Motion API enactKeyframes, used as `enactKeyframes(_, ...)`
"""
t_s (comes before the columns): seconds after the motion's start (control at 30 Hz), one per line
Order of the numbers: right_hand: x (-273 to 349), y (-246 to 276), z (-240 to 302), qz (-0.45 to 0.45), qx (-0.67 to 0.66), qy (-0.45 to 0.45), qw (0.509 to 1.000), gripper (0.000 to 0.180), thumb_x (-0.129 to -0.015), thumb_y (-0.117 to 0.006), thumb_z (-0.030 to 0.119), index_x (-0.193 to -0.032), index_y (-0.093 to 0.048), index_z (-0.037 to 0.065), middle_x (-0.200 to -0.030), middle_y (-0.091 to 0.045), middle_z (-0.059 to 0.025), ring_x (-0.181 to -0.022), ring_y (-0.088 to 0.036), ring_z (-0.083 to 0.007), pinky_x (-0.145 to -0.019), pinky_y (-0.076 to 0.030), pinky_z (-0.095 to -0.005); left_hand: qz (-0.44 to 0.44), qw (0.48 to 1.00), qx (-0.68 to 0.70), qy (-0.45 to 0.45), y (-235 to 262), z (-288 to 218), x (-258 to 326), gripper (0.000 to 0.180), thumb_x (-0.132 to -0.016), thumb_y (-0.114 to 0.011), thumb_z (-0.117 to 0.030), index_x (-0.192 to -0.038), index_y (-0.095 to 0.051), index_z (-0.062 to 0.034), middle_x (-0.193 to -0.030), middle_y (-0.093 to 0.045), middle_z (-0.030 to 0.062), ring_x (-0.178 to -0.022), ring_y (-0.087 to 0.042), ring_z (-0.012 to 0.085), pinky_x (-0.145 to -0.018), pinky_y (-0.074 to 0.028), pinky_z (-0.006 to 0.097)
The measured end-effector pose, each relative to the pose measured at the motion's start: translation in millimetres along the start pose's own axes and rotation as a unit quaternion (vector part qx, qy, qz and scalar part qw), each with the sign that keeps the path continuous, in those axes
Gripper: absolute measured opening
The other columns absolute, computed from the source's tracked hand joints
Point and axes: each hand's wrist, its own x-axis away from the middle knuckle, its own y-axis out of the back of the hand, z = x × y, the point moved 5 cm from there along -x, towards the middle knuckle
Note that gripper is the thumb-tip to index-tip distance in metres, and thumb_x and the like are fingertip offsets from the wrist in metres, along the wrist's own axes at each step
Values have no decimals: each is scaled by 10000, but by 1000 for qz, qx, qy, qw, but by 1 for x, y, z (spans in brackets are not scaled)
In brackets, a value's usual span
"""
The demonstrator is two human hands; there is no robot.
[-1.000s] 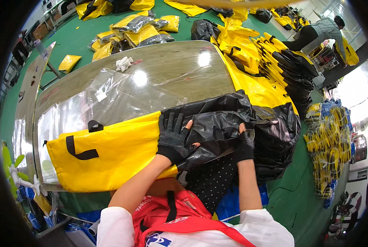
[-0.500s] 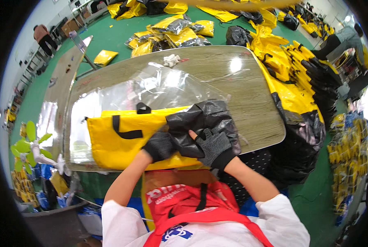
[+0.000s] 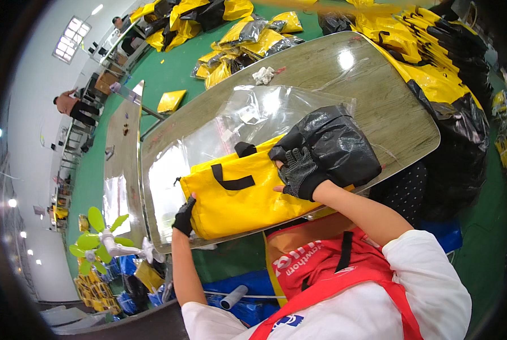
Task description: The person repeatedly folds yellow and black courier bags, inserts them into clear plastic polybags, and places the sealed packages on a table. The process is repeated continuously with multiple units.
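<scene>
A yellow bag [image 3: 245, 195] with black strap handles lies on the wood-grain table [image 3: 378, 85] in front of me. Its black end section [image 3: 338, 141] is folded over on the right. My right hand [image 3: 300, 174], in a dark dotted glove with bare fingertips, rests on the fold where black meets yellow, thumb and fingers apart. At the bag's left edge, my left hand [image 3: 184, 216] in a matching glove grips the side, its other fingers partly hidden. Clear plastic sleeves [image 3: 205, 143] lie flat beneath and behind the bag.
A crumpled white glove [image 3: 263, 75] sits near the table's far edge. Stacked yellow and black bags [image 3: 435, 73] hang over the right side, and packed bags [image 3: 248, 42] are piled on the floor beyond. A green-bladed fan [image 3: 97, 241] stands at the near left corner. A person [image 3: 72, 106] stands far left.
My left hand has moved from the bag's middle to its left edge. My right hand stays on the black fold, fingers more spread. The view has turned leftward.
</scene>
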Motion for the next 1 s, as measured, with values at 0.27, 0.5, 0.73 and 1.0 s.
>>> enactKeyframes(0.27,-8,-16,33,-71,-67,-26,995,708,-811,-484,540,-1311,-405,46,-1386,-321,-184,-1339,-160,-381,-1066,23,-586,28,989,134,-62,-4,-21,74,534,-893,-550,-326,-1318,-388,-47,-1270,-499,103,-1128,-512,261,-939,-431,381)
enactKeyframes(0.5,6,-51,16,-61,74,-58,994,531,-919,-317,399,-1389,-308,151,-1472,-212,-143,-1370,-106,-358,-1042,33,-634,166,956,176,-166,-240,-118,87,478,-769,-631,-101,-1217,-479,-39,-1062,-582,106,-920,-583,241,-812,-489,354)
enactKeyframes(0.73,48,-64,33,-27,2,6,1000,534,-898,-373,377,-1377,-328,144,-1448,-256,-152,-1347,-182,-334,-1057,-57,-554,19,858,-324,-399,-432,-67,25,563,-828,-574,-240,-1316,-404,-14,-1100,-553,245,-920,-569,361,-739,-458,404)
enactKeyframes(1.0,77,-57,35,9,-47,33,998,542,-874,-437,351,-1363,-350,135,-1421,-306,-162,-1320,-268,-307,-1075,-161,-463,49,561,-549,-618,-471,-94,29,385,-820,-556,-252,-1194,-567,-161,-1356,-390,120,-1320,-236,358,-1079,-74,567)
